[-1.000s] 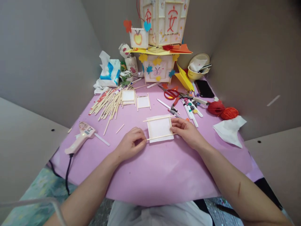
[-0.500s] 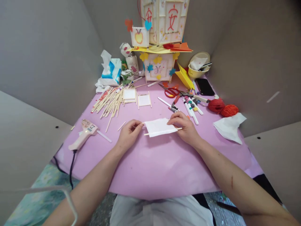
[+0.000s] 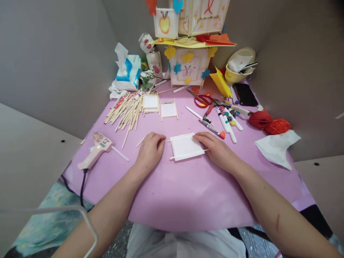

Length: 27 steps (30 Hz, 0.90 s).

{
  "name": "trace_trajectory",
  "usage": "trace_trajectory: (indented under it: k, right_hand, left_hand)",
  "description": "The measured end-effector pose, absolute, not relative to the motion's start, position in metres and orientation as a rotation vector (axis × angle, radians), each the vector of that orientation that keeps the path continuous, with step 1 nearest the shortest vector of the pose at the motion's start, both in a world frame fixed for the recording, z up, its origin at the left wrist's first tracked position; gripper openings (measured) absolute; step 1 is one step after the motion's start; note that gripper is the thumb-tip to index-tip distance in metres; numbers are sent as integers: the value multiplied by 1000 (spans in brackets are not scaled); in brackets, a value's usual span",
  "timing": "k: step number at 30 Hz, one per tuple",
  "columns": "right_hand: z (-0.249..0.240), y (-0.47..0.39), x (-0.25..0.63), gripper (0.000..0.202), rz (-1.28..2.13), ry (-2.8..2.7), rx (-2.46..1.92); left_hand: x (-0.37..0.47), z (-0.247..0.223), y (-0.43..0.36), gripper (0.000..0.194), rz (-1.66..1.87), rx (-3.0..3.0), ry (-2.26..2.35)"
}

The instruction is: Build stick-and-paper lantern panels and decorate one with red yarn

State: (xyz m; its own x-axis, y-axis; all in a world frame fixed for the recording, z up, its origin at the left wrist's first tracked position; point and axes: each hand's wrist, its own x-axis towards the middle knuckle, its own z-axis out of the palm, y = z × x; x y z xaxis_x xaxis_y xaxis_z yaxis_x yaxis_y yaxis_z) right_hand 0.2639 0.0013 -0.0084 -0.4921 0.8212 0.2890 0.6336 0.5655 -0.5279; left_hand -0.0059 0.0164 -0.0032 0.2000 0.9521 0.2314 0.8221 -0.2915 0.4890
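Note:
A small stick frame covered with white paper (image 3: 187, 146) lies on or just above the pink table cover, its wooden stick ends poking out at both sides. My right hand (image 3: 212, 147) grips its right edge, fingers over the top corner and thumb side hidden beneath. Just left of the frame, my left hand (image 3: 151, 149) rests with its fingers curled together, apart from the stick ends and with nothing showing in it. Two similar little frames lie farther back: one stick frame (image 3: 168, 110) and another (image 3: 151, 102) beside the loose sticks.
A pink glue gun (image 3: 97, 150) lies at left, near a pile of wooden sticks (image 3: 129, 111). Red-handled scissors (image 3: 203, 101), markers (image 3: 226, 125), red yarn (image 3: 278, 126) and a white cloth-like piece (image 3: 276, 147) lie right. A decorated paper lantern (image 3: 189, 68) stands at the back.
My left hand has let go of the frame's left end and sits slightly apart from it. The frame has come down flatter towards the table. The view has tilted downward.

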Motion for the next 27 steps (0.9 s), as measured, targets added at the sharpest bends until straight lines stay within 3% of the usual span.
trace_trajectory:
  k: [5, 15, 27]
  right_hand:
    - [-3, -3, 271, 67, 457, -2300, -1266]
    - [14, -12, 278, 19, 528, -2225, -1332]
    - [10, -4, 278, 16, 556, -2254, -1352]
  left_hand:
    - [-7, -2, 14, 20, 719, 2207, 1693]
    - [-4, -2, 15, 18, 703, 2215, 1623]
    - [-5, 6, 5, 9, 690, 2231, 1611]
